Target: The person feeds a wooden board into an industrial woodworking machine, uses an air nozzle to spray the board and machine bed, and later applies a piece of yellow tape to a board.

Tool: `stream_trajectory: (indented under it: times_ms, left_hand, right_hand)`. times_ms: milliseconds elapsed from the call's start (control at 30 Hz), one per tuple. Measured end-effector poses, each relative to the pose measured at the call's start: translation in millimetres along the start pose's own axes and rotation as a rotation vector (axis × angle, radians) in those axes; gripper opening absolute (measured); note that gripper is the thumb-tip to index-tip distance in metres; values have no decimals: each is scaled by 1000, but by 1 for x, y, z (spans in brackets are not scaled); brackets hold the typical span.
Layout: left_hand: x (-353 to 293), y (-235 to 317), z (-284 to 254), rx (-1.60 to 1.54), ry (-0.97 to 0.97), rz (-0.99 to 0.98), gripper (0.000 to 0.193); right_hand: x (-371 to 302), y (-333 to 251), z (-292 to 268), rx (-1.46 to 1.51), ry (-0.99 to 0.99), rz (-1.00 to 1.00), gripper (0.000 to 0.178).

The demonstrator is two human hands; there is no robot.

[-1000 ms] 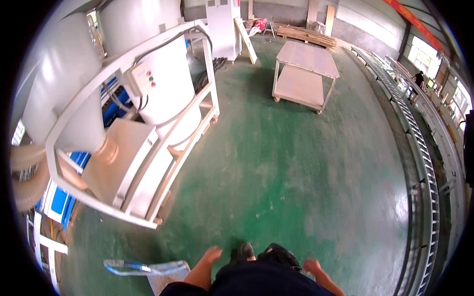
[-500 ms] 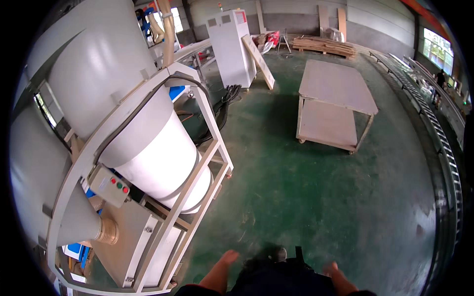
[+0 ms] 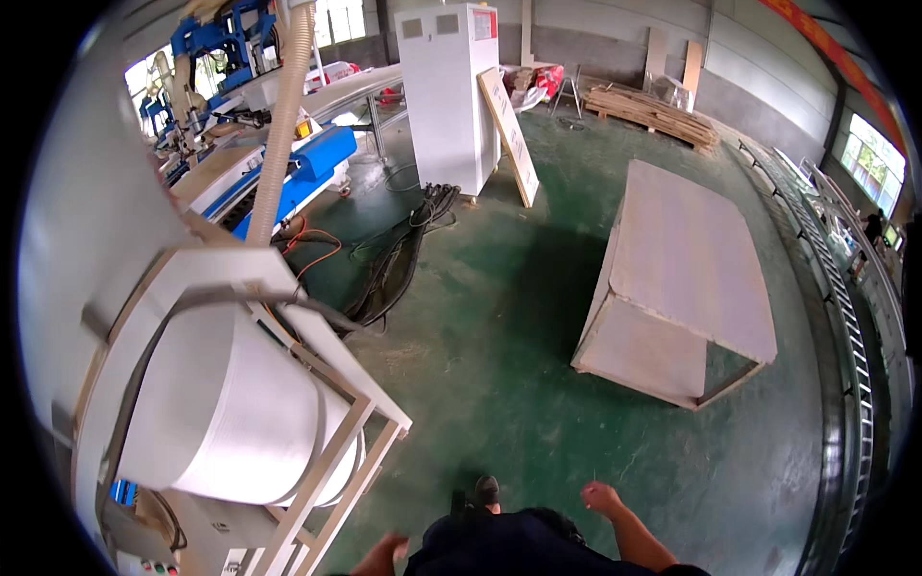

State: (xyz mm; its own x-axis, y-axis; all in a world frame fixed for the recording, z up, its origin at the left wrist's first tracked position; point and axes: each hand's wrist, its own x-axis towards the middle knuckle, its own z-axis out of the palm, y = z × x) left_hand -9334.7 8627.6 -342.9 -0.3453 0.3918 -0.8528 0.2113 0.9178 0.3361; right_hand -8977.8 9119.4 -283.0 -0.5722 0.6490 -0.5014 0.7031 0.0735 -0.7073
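My left hand [image 3: 389, 549] hangs low at the bottom edge, near the frame of the large machine; its fingers are smeared and partly cut off. Farther right and higher, my right hand [image 3: 602, 497] is held out from my body, its fingers curled into a loose fist with nothing seen in it. Neither hand touches anything. Nearest ahead of the right hand stands a two-level wheeled table [image 3: 691, 259] with a bare tan top. On the left, a white collection drum [image 3: 259, 413] sits within a pale metal frame [image 3: 360, 422].
A white cabinet [image 3: 444, 106] stands ahead with a board [image 3: 509, 134] leaning on it. Black cables [image 3: 408, 240] lie on the green floor beside a blue machine [image 3: 317, 158]. Stacked wood panels [image 3: 648, 113] are at the back. A roller conveyor [image 3: 834, 307] runs along the right.
I have moved forward: the wheeled table and cabinet look closer, and the drum has slid down and left. My right hand has swung forward, my left hand back.
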Motion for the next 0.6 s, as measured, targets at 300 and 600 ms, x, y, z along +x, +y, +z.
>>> stream_trajectory:
  times_ms: [300, 600]
  left_hand:
    - [169, 507, -370, -359, 442, 603, 32]
    - [385, 464, -487, 403, 56, 427, 28]
  right_hand:
    - [145, -228, -105, 18, 48, 35, 33]
    - [484, -473, -277, -77, 180, -456, 27]
